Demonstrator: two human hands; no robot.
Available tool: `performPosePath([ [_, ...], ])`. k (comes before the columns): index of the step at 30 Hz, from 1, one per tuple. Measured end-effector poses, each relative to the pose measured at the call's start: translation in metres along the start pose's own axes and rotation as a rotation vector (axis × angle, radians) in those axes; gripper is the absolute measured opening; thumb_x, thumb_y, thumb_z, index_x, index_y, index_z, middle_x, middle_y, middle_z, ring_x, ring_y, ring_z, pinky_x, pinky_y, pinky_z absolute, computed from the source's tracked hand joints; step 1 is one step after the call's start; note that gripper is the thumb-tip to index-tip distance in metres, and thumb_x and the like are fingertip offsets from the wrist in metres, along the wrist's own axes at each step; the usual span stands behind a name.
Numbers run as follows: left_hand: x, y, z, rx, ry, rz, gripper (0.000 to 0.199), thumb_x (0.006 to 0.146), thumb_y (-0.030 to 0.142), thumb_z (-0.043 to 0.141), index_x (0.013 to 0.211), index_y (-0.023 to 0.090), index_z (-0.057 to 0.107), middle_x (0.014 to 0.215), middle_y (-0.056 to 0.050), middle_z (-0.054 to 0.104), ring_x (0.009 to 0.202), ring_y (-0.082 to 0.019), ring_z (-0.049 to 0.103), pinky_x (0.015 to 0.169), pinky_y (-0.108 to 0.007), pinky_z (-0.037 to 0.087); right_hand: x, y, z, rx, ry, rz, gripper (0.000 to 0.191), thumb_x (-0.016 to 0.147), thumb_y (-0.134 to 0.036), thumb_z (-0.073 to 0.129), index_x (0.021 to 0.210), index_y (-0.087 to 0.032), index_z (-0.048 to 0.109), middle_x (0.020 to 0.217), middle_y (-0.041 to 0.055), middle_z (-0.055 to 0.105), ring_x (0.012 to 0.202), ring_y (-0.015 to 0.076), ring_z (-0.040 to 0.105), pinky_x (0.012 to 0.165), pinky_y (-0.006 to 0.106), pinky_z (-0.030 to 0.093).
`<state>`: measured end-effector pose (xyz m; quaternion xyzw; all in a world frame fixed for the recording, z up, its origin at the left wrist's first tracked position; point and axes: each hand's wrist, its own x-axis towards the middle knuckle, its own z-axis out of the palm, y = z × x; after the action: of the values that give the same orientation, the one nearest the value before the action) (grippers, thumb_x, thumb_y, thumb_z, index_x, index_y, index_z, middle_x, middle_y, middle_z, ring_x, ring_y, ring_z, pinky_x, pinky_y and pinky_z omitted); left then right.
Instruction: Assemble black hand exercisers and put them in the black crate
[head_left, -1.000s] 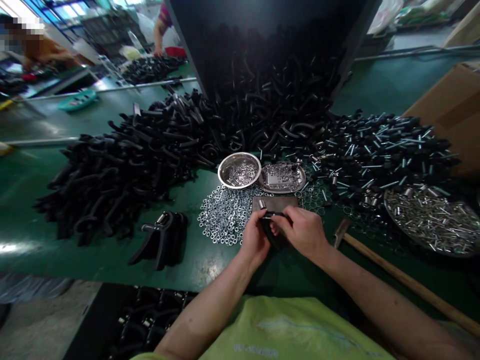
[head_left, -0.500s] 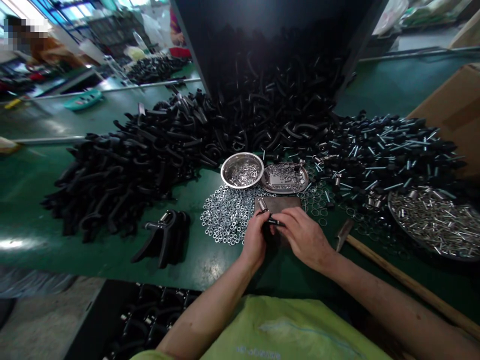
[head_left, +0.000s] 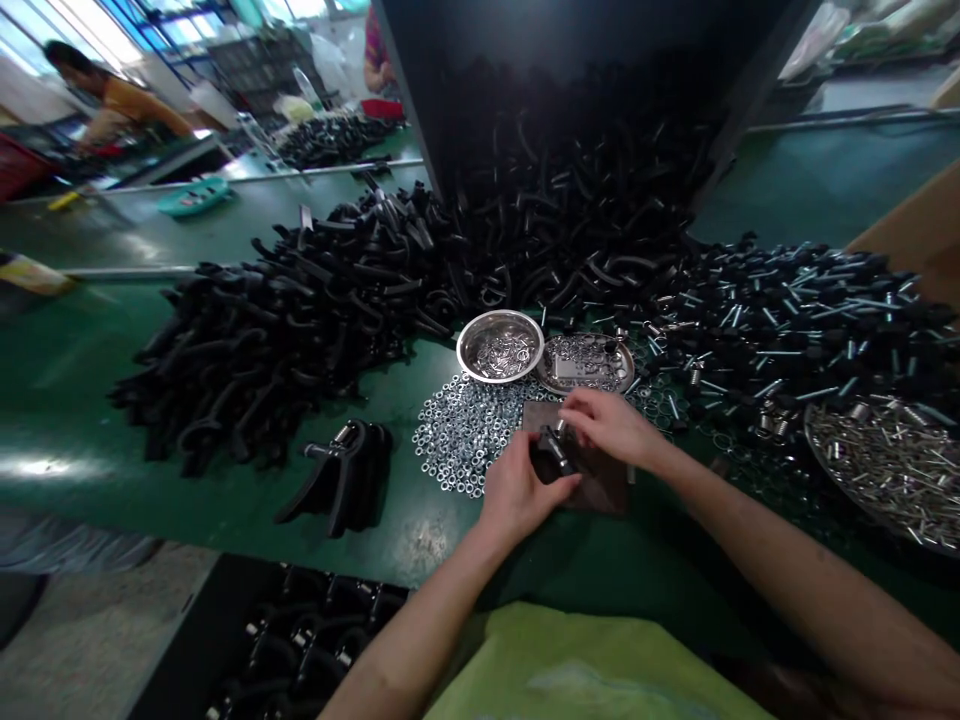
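Observation:
My left hand (head_left: 519, 492) grips a black clamp part (head_left: 553, 450) over a dark metal plate (head_left: 600, 490), thumb on its near end and fingers on its left side. A small metal spring (head_left: 560, 427) shows at the part's far side, where the fingertips of my right hand (head_left: 600, 425) are pinched together around it. The palm side of the right hand is hidden. Just left of the plate lies a heap of small metal nuts (head_left: 457, 430). Behind the hands are a round steel bowl (head_left: 465, 365) and an oval steel tray (head_left: 630, 378) of small metal pieces.
Black curved parts (head_left: 300, 310) are piled across the back and left. Several assembled clamps (head_left: 337, 480) stand front left. Black-headed bolts (head_left: 810, 310) and a pan of metal pins (head_left: 885, 470) are at right. A person (head_left: 135, 105) sits at the far left.
The view has shifted, with the scene further right. My right hand has moved up from the part's near end to the spring, and the left hand has turned the part, thumb extended along it.

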<state>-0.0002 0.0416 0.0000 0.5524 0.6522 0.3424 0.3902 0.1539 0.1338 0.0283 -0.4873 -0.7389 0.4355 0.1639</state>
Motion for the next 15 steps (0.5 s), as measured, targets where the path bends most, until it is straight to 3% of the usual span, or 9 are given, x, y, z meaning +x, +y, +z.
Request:
performPosePath([
  [2,-0.001,-0.005,0.001,0.149,-0.062,0.128,0.053,0.06,0.042,0.077,0.105,0.025,0.054,0.096,-0.007,0.059,0.094,-0.03,0.053,0.087,-0.043,0.038,0.039,-0.009,-0.007,-0.368,0.134,-0.153,0.016,0.088,-0.027,0.051,0.091,-0.02,0.065,0.081,0.004,0.068,0.077,0.0169,0.061,0.07,0.029,0.045],
  [3,-0.002,-0.006,0.002,0.219,-0.085,0.198,0.051,0.061,0.04,0.077,0.105,0.024,0.055,0.099,-0.009,0.059,0.097,-0.031,0.052,0.089,-0.045,0.037,0.06,-0.015,-0.007,-0.519,0.131,-0.205,0.019,0.088,-0.023,0.049,0.093,-0.02,0.067,0.091,0.0066,0.069,0.088,0.0187,0.06,0.077,0.031,0.044],
  [6,-0.005,-0.005,0.007,0.412,-0.129,0.334,0.053,0.061,0.034,0.074,0.109,0.022,0.055,0.108,-0.011,0.058,0.103,-0.033,0.05,0.091,-0.047,0.036,0.117,-0.03,0.007,-0.638,0.054,-0.259,0.022,0.086,-0.016,0.049,0.091,-0.017,0.07,0.101,0.0117,0.067,0.107,0.0228,0.054,0.086,0.033,0.041],
  [10,-0.006,-0.004,0.009,0.512,-0.137,0.363,0.059,0.063,0.037,0.073,0.116,0.02,0.053,0.113,-0.011,0.057,0.103,-0.031,0.05,0.09,-0.046,0.038,0.159,-0.035,0.03,-0.692,-0.056,-0.248,0.022,0.082,-0.013,0.052,0.091,-0.012,0.072,0.099,0.0181,0.068,0.099,0.0258,0.06,0.081,0.034,0.044],
  [15,-0.004,-0.007,0.008,0.525,-0.119,0.363,0.061,0.064,0.048,0.074,0.114,0.019,0.054,0.113,-0.011,0.056,0.103,-0.03,0.05,0.089,-0.045,0.039,0.169,-0.031,0.037,-0.723,-0.134,-0.253,0.02,0.076,-0.01,0.057,0.091,-0.01,0.071,0.095,0.0195,0.069,0.09,0.0286,0.063,0.074,0.034,0.044],
])
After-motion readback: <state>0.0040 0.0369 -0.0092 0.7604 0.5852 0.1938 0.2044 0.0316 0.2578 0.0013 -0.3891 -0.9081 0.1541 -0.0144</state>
